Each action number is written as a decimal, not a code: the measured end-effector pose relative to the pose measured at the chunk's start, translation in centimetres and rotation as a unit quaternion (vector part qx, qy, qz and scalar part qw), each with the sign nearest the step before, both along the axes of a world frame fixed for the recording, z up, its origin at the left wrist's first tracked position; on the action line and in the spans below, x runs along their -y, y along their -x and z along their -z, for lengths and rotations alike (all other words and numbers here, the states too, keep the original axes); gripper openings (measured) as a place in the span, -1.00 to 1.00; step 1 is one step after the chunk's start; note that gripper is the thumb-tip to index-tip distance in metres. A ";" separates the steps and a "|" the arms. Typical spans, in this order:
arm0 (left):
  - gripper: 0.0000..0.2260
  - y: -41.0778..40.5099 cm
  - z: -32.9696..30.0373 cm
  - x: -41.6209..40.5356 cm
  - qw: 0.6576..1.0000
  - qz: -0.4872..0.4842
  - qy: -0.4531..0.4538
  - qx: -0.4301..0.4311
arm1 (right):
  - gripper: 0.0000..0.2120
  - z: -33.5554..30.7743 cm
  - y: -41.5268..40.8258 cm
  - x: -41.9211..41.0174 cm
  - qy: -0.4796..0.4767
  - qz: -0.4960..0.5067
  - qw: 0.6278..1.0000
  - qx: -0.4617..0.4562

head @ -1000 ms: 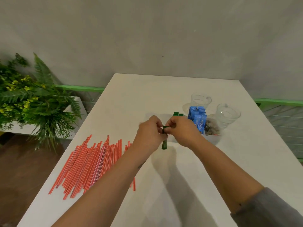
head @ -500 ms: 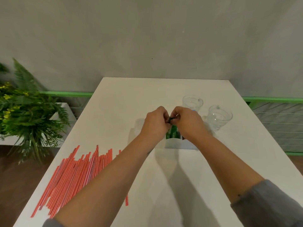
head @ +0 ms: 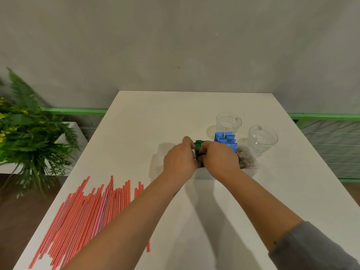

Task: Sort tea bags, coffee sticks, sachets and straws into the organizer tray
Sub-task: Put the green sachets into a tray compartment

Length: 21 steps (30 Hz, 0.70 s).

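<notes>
here, in the single head view, two bare forearms reach forward over a smooth, matte white rectangular surface (head: 136,133). the left hand (head: 180,159) and the right hand (head: 219,158) meet over a low white organizer tray (head: 204,173). both have their fingers curled in, each grip clamped on a small bunch of glossy green sachets (head: 199,148) held upright between them, just above the tray's middle part; how many green sachets there are cannot be told. a grey sleeve (head: 313,248) covers the right arm near the elbow.

just right of the hands, shiny blue sachets (head: 226,139) stand upright in the tray; their print is too small to read and the count is unclear. at the tray's right end lies a heap of brownish tea bags (head: 244,159) in clear wrapping, blurred.

beyond the tray stand two clear glass cups with ribbed walls, a nearer-left cup (head: 228,122) and a right cup (head: 262,138), close to each other and near the tray.

on the near left of the surface, well apart from the tray, lies a loose fan of many thin red-and-white striped straws (head: 87,211), flat and roughly parallel, too many to count.

off the surface to the left is a leafy green fern with small yellow flowers (head: 23,137) in a white planter. a plain grey wall (head: 175,45) fills the background.
</notes>
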<state>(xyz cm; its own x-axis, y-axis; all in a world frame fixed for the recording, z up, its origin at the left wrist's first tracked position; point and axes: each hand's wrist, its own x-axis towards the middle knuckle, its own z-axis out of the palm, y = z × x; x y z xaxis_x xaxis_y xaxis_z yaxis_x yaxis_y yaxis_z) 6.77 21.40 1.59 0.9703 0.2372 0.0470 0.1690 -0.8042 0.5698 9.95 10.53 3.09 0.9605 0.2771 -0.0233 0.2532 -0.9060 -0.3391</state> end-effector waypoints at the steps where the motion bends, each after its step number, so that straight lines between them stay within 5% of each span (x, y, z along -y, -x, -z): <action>1: -0.69 0.0 -0.1 0.0 1.000 -0.003 0.000 0.001 | -0.83 0.0 0.0 -0.1 0.006 0.003 1.000 0.018; 7: -0.66 0.5 -0.6 0.0 1.000 -0.005 0.017 0.002 | -0.84 0.0 0.5 -0.2 0.026 0.002 0.998 0.063; 21: -0.67 6.9 -1.5 -1.1 0.995 -0.062 0.056 0.052 | -0.76 -0.8 4.6 1.2 -0.122 0.017 0.991 0.056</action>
<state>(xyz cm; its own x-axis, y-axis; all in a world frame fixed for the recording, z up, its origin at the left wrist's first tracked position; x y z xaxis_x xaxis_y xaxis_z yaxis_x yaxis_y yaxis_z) -0.12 22.51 3.04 0.9246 0.3643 0.1117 0.1989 -0.7114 0.6740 5.37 9.33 3.91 0.9620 0.2293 0.1485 0.2732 -0.8086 -0.5211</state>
